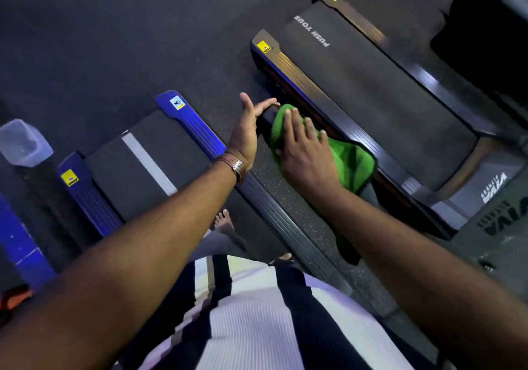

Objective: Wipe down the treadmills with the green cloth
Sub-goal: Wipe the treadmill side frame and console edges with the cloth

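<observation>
Head view: your right hand [300,147] presses flat on the green cloth [347,159], draped over a handrail [267,115] between treadmills [371,89]. Left hand [247,128] hovers unclenched beside it. Cloth judged soft, light; palm it centrally.

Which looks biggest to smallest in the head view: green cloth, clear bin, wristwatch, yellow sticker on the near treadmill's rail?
As they appear, not true size:
1. Green cloth, part hidden under the right hand
2. Clear bin, farther off
3. Wristwatch
4. Yellow sticker
</observation>
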`<action>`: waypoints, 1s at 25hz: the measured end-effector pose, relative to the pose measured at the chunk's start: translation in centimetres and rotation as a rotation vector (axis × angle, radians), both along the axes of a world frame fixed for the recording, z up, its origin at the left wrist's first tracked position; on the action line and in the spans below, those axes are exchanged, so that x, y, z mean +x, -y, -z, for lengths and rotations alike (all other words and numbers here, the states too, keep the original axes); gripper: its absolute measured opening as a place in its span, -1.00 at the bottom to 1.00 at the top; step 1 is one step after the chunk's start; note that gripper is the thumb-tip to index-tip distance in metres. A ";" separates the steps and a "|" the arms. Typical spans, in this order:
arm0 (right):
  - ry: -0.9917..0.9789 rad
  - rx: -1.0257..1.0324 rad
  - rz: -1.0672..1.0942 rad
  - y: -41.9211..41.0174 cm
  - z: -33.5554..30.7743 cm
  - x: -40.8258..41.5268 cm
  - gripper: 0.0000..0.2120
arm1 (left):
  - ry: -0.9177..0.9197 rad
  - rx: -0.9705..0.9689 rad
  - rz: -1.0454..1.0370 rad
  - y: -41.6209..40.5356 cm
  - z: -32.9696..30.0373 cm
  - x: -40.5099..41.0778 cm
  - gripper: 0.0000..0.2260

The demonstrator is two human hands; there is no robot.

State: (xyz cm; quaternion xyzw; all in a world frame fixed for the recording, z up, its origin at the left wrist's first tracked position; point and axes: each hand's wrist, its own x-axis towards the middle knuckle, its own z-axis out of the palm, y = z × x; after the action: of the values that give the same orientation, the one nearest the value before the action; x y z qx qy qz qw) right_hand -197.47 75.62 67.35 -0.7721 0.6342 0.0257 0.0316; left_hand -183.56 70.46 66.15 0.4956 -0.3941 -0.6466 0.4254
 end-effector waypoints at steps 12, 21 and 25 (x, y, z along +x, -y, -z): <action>-0.549 -0.100 -0.643 0.5 -0.4 -0.4 -0.39 | 0.113 0.013 -0.158 -0.8 -0.7 0.7 -0.29; 0.463 0.622 -0.036 12.4 -3.6 3.0 -0.67 | 0.448 -0.301 -0.213 -3.8 -1.6 3.0 -0.56; 1.180 0.868 0.437 9.6 -1.0 -2.1 -0.57 | 0.714 -0.614 -0.046 -4.9 -1.5 2.3 -0.56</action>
State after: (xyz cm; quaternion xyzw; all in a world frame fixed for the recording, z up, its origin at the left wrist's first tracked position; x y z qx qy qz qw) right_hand -199.53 66.04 68.39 -0.4331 0.5836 -0.1509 0.6700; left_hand -181.30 75.37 67.68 0.5469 -0.6776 -0.2797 0.4045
